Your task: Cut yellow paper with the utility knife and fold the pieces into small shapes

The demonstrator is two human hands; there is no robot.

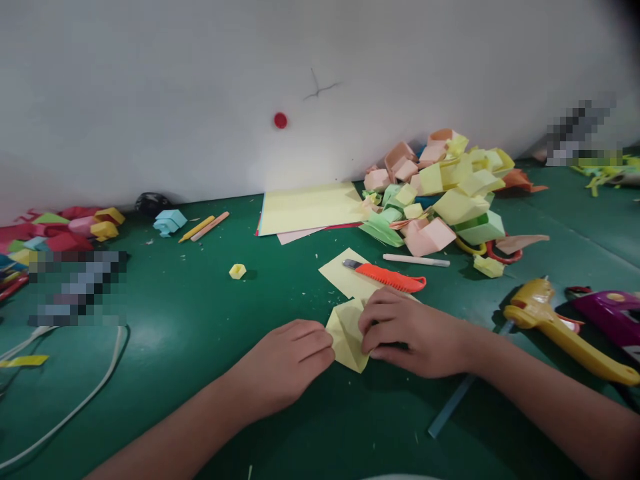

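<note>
A small sheet of pale yellow paper point(349, 337), partly folded with creases showing, is held low over the green table between both hands. My left hand point(297, 360) pinches its left edge, fingers closed together. On the right side, my right hand point(407, 330) grips the paper with curled fingers; the thumb tip is close to its lower right edge. Just beyond lies another yellow paper piece point(345, 272), with an orange utility knife point(390, 275) resting across it, its blade pointing left. Behind the knife is a pale pink pen point(416, 260).
A heap of folded paper pieces point(465, 180) stands back right, beside stacked yellow sheets point(310, 208). A yellow glue gun point(565, 327) with its glue stick lies near my right forearm. At left are a white cable point(107, 373), a small yellow paper ring point(237, 271) and colored paper shapes point(75, 227).
</note>
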